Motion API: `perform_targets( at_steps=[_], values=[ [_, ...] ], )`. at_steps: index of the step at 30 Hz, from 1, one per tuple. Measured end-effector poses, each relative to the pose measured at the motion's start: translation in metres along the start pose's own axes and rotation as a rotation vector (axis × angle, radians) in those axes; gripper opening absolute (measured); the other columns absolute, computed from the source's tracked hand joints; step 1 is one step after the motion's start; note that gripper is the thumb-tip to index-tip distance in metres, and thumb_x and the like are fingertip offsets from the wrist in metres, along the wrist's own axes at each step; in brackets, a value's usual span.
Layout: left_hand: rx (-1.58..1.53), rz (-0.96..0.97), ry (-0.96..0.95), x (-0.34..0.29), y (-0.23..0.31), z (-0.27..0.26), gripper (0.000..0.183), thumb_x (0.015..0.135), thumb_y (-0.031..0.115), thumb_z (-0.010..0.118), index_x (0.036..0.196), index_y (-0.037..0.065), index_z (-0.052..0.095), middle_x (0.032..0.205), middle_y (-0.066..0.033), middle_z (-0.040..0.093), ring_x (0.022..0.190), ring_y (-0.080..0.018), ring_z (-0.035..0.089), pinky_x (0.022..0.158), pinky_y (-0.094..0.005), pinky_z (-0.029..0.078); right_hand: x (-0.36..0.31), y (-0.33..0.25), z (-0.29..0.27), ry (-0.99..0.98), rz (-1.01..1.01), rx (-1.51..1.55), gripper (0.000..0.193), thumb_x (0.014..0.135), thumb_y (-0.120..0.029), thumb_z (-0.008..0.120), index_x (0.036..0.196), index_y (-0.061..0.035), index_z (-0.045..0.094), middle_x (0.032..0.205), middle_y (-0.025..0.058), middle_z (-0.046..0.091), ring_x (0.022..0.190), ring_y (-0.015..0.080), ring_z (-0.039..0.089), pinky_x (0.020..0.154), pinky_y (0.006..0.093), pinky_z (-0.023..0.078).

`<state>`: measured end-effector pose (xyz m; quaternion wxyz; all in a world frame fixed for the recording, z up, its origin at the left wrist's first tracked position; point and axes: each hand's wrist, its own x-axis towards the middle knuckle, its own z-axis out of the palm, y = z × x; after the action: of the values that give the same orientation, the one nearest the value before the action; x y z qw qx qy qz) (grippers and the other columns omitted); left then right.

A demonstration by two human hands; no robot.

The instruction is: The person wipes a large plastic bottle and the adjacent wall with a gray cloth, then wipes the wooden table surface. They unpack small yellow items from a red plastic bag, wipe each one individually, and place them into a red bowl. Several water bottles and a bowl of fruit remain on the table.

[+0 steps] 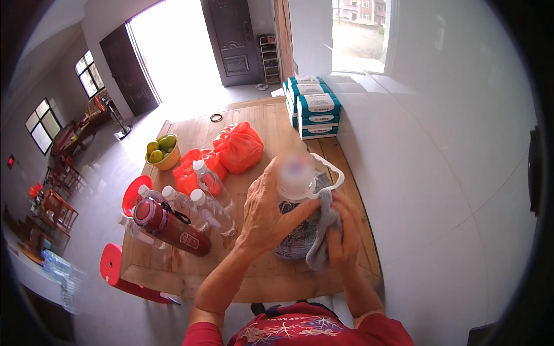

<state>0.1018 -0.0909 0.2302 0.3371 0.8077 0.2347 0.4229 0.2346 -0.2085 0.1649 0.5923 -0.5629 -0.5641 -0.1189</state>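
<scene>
A large clear plastic jug (289, 245) with a white ring handle (339, 171) stands near the front right of the wooden table. My left hand (262, 213) is wrapped around the jug's upper part, fingers along its left side and thumb reaching across below the neck. The top of the jug is blurred. In my right hand (344, 233) a grey cloth (321, 236) is bunched, pressed against the jug's right side and hanging down along it. Some of the right fingers are hidden behind the cloth.
Left on the wooden table (173, 275) stand a dark red thermos (173, 229) and several clear bottles (214, 214). Behind them are red plastic bags (238, 149) and a yellow fruit bowl (164, 161). Tissue packs (319, 109) are stacked against the right wall. A red stool (111, 266) stands at the table's left.
</scene>
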Motion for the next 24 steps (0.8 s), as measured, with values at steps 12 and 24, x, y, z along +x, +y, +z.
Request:
perform_targets(
  at_steps=[12, 24],
  values=[
    [0.102, -0.016, 0.172, 0.003, 0.023, 0.007, 0.075, 0.062, 0.023, 0.079, 0.125, 0.006, 0.044, 0.109, -0.0173, 0.061, 0.100, -0.0337, 0.062, 0.085, -0.0433, 0.050, 0.081, 0.009, 0.000, -0.193, 0.168, 0.476, 0.037, 0.083, 0.007, 0.040, 0.114, 0.0024, 0.061, 0.107, 0.0142, 0.064, 0.100, 0.0218, 0.061, 0.091, 0.0293, 0.044],
    [0.173, 0.248, 0.124, 0.005, 0.010, 0.010, 0.062, 0.064, 0.018, 0.078, 0.119, 0.005, 0.053, 0.104, -0.0165, 0.061, 0.095, -0.0345, 0.062, 0.083, -0.0411, 0.050, 0.078, 0.042, 0.003, -0.342, 0.187, 0.511, 0.037, 0.085, 0.002, 0.048, 0.120, -0.0014, 0.061, 0.115, 0.0163, 0.061, 0.108, 0.0243, 0.058, 0.093, 0.0317, 0.043]
  ],
)
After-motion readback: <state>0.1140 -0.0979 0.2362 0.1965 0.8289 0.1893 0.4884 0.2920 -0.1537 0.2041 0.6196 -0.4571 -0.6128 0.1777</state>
